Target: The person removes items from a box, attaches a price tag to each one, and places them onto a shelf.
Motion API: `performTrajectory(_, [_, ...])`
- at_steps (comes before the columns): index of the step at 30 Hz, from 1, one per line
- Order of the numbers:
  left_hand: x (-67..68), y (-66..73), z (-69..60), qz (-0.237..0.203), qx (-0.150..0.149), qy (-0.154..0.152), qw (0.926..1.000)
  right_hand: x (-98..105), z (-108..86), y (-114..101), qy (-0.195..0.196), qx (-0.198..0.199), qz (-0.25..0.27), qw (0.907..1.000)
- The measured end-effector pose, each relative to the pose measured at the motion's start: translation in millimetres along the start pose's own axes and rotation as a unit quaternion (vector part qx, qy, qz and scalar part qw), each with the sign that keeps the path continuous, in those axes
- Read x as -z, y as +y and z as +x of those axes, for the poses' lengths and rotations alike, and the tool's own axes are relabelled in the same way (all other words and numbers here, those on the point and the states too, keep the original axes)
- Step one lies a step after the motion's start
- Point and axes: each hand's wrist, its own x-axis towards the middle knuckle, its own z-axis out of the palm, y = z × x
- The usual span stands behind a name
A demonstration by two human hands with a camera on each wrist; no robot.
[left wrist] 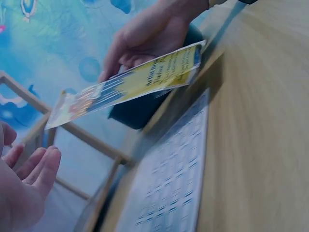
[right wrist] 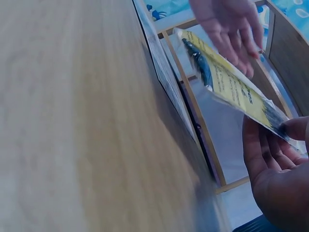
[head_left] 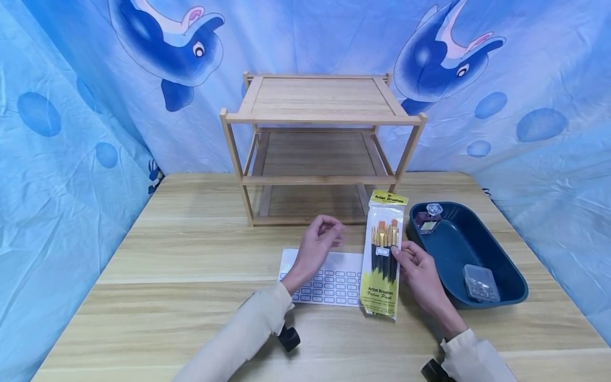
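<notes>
A clear pack of artist brushes (head_left: 380, 286) with yellow printed ends is held up off the table by my right hand (head_left: 422, 273), thumb in front and fingers behind its right edge. A small white label (head_left: 382, 251) with a blue border sits on the pack's front. My left hand (head_left: 315, 246) hovers to the left of the pack, fingers loosely bent and apart from it, as the left wrist view also shows. Beneath lies a white sheet of blue-bordered labels (head_left: 329, 286), partly covered by the left wrist and the pack.
A three-tier wooden shelf (head_left: 324, 119) stands at the back of the table. To the right is a dark blue basin (head_left: 477, 228) holding a purple bottle with a clear cap (head_left: 428, 220) and a clear plastic box (head_left: 481, 284) of small items. Dolphin-printed cloth hangs around the table.
</notes>
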Motion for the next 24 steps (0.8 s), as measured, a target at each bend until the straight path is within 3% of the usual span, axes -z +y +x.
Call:
performTrajectory(6, [20.4,23.4,-1.1,0.026,-0.094,0.028,0.9948,1,-1.1,-3,-0.002,0.012,0.014,0.9998])
performTrajectory(13, [46.5,61.4,1.9,0.027,-0.193,0.080,0.9777,1,-2.5,-10,-0.003,0.027,0.020,0.9994])
performTrajectory(16, [58.9,78.4,5.0,0.024,-0.239,0.110,0.9646,1,-2.5,-13,0.000,0.032,0.023,0.9992])
performTrajectory(20, [76.1,98.2,10.7,0.017,-0.301,0.155,0.9409,1,-2.6,-17,0.010,0.041,0.032,0.9986])
performTrajectory(24, [92.0,114.8,16.8,0.005,-0.334,0.199,0.9212,0,-2.8,-21,0.014,0.048,0.020,0.9986])
